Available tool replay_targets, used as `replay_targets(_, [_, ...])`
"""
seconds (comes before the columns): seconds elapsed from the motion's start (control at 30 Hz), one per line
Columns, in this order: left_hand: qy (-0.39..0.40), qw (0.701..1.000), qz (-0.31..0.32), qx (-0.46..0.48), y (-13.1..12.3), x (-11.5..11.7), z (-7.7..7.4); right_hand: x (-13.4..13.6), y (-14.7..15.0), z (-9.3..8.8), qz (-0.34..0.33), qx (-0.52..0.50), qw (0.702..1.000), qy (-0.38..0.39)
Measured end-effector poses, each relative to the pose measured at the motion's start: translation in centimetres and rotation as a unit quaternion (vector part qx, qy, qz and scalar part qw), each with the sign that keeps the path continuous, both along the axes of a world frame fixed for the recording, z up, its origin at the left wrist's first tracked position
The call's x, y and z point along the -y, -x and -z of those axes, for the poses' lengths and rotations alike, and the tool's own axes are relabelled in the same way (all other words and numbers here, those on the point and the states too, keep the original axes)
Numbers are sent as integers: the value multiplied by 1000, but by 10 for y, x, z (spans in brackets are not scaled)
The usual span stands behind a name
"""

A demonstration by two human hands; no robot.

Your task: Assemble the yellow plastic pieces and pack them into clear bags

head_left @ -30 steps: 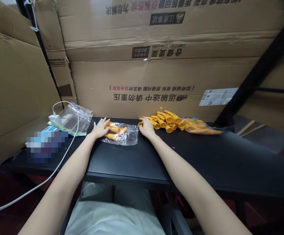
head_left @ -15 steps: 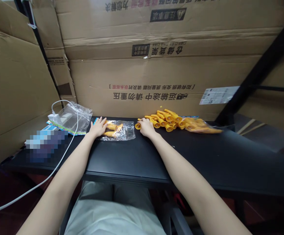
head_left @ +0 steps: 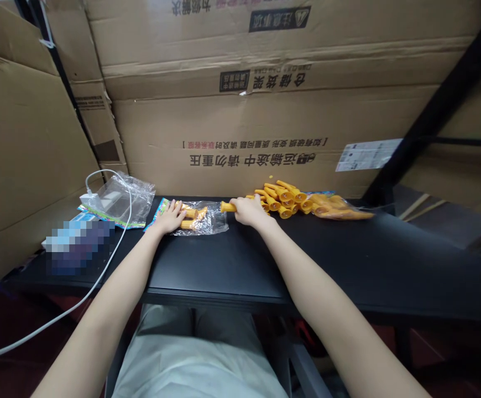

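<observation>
My left hand (head_left: 169, 218) lies over the left part of a clear plastic bag (head_left: 216, 220), fingers stretched out and pressing on it. Inside the bag are several yellow horn-shaped pieces (head_left: 187, 224), partly covered by my fingers. My right hand (head_left: 249, 211) is closed around another yellow horn-shaped piece (head_left: 227, 207), whose end points left towards the bag. Just right of that hand is a pile of similar yellow pieces (head_left: 284, 195), flared open ends facing me.
A filled bag of yellow pieces (head_left: 335, 210) lies right of the pile. At the left are an empty-looking clear bag (head_left: 130, 196), a white cable (head_left: 116, 260) and a blurred-out item (head_left: 78, 246). A cardboard wall (head_left: 224, 121) closes the back of the black table (head_left: 224, 265).
My right hand has turned the yellow piece so its end points left instead of towards me. My left hand has shifted slightly right on the bag.
</observation>
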State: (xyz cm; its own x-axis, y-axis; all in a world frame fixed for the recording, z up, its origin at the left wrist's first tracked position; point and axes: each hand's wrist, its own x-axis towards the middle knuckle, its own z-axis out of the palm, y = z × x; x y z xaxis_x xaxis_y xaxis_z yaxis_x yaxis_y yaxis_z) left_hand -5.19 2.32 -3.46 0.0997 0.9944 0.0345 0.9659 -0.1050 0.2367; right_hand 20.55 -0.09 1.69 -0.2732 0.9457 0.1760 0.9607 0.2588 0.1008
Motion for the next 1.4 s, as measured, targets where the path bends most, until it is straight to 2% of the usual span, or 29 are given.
replay_targets(0.17, [-11,1000,7,-13,0,-2,2,12,15,-5,-28,-3,996,84])
replay_targets(0.27, [-22,1000,8,-16,-1,-1,3,8,20,2,-65,-48,994,74])
replay_targets(0.37, [-33,999,15,-4,-3,1,2,0,21,10,-64,-133,987,57])
replay_targets(0.47, [-35,999,30,23,-5,3,2,-8,22,20,-71,-239,965,77])
replay_targets(0.6, [-40,997,37,50,-7,4,2,-18,21,35,-134,-339,925,105])
replay_targets(0.77, [-44,997,8,56,-8,3,0,-26,21,46,-200,-381,896,112])
replay_targets(0.9, [-32,996,-1,78,-8,3,-1,-28,20,47,-241,-378,888,108])
replay_targets(1.03, [-18,997,4,78,-8,4,-2,-29,19,50,-240,-392,881,109])
replay_targets(1.2, [-20,998,13,62,-8,5,-2,-30,18,50,-193,-396,892,97])
replay_targets(1.4, [-24,997,7,74,-8,4,-1,-27,20,49,-169,-493,846,113])
